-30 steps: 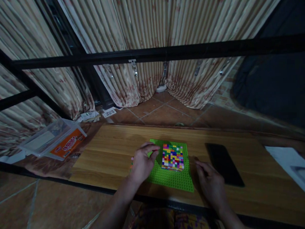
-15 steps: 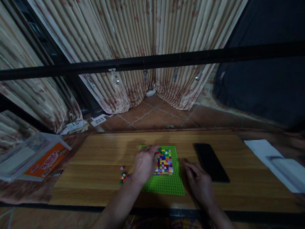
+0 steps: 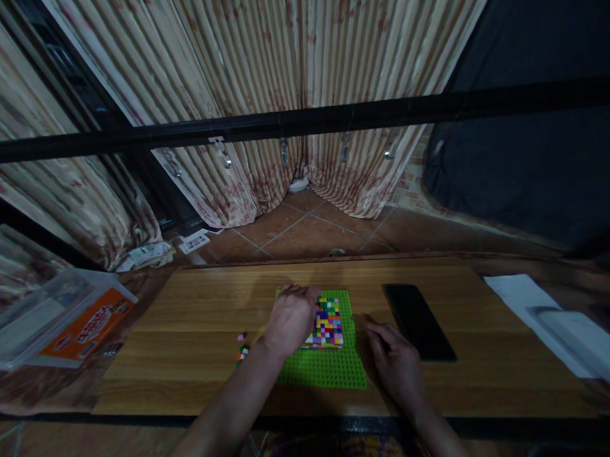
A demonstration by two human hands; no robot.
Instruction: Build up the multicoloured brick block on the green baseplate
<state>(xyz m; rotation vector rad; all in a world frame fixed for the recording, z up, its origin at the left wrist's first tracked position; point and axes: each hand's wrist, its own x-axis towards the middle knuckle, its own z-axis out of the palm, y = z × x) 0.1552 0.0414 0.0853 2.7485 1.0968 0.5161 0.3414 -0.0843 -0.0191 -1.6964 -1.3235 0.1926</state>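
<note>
A green studded baseplate [image 3: 325,374] lies on the wooden table, bearing a low square build of multicoloured toy bricks [image 3: 329,324]. My left hand [image 3: 292,319] covers the build's left side, its fingers bent together over the upper left corner. Whatever is between those fingertips is hidden. Just right of the baseplate, my right hand [image 3: 394,355] rests on the table with fingers loosely bent and a gap by the thumb; nothing shows in it. A few loose bricks [image 3: 242,352] lie left of the baseplate, partly behind my left forearm.
A dark phone-like slab [image 3: 421,322] lies right of my right hand. Beyond the left end of the wooden table [image 3: 154,347] stands a clear plastic box [image 3: 83,323] with an orange label. White sheets [image 3: 533,314] are off to the right. A black bar [image 3: 301,120] crosses in front of the curtains.
My left hand has shifted slightly up and over the build's upper edge, and its forearm now covers more of the loose bricks. My right hand stays beside the baseplate. The view has moved slightly.
</note>
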